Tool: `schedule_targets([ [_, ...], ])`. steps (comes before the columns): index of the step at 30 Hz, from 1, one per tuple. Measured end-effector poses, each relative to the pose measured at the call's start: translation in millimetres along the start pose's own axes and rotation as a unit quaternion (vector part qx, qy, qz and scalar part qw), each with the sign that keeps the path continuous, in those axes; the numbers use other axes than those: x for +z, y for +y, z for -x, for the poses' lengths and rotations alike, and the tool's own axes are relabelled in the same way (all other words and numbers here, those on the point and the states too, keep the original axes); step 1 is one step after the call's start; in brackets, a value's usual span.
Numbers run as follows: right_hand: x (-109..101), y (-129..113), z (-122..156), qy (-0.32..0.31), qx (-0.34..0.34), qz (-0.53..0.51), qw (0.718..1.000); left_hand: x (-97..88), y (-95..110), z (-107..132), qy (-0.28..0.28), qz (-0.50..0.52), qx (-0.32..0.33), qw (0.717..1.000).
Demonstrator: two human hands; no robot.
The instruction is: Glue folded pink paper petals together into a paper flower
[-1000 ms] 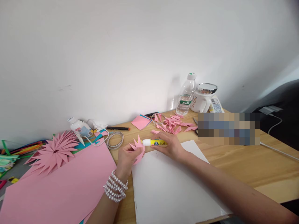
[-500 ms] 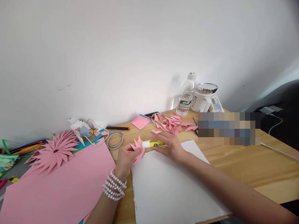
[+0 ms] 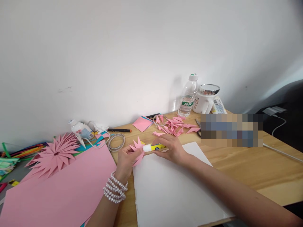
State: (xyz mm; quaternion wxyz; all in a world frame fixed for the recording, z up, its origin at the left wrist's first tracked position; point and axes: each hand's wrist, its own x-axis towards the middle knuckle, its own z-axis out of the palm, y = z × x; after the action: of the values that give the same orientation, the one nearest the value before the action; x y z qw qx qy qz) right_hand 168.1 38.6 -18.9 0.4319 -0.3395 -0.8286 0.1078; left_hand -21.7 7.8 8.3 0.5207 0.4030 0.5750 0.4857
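Note:
My left hand (image 3: 125,160) is closed around a small pink folded-paper piece with several points (image 3: 136,148), held just above the wooden table (image 3: 272,167). My right hand (image 3: 171,148) grips a yellow glue stick (image 3: 155,147), its white tip touching the pink piece. Both hands hover over the far edge of a white sheet (image 3: 172,189). A pearl bracelet circles my left wrist.
A big pink sheet (image 3: 59,192) lies at left with a finished pink paper flower (image 3: 54,154) behind it. Loose pink folded petals (image 3: 175,124), a pink notepad (image 3: 143,123), a water bottle (image 3: 188,96), a white mug (image 3: 204,99), a marker (image 3: 119,130) and a wire coil (image 3: 116,142) line the back.
The glue stick and pink piece have shifted slightly left and down, with the white tip now pressed against the paper. Both hands stay in nearly the same place.

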Motion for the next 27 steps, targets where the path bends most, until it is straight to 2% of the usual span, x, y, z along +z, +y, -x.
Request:
schedule_targets([
  [5,-0.2,1.1,0.8,-0.012,-0.007,0.002,1.000,-1.6,2.3,-0.6,-0.008,-0.002,0.004,1.000],
  [10,-1.3,2.0,0.4,0.007,-0.006,0.002,1.000,0.2,4.1,1.9,-0.009,-0.034,-0.003,0.999],
  [14,0.0,4.2,1.2,0.025,0.020,0.018,0.999,3.2,2.9,3.9,-0.029,-0.042,-0.012,0.999],
  [19,0.1,2.9,0.6,0.059,0.056,0.012,0.997,2.9,0.4,2.1,0.000,-0.025,-0.008,1.000],
  [22,-0.6,0.4,-0.4,0.055,0.045,0.002,0.998,1.3,-0.9,0.4,0.025,-0.026,0.002,0.999],
  [27,0.0,-1.1,0.1,0.011,-0.008,0.002,1.000,-0.2,0.6,-0.5,0.028,-0.027,0.032,0.999],
])
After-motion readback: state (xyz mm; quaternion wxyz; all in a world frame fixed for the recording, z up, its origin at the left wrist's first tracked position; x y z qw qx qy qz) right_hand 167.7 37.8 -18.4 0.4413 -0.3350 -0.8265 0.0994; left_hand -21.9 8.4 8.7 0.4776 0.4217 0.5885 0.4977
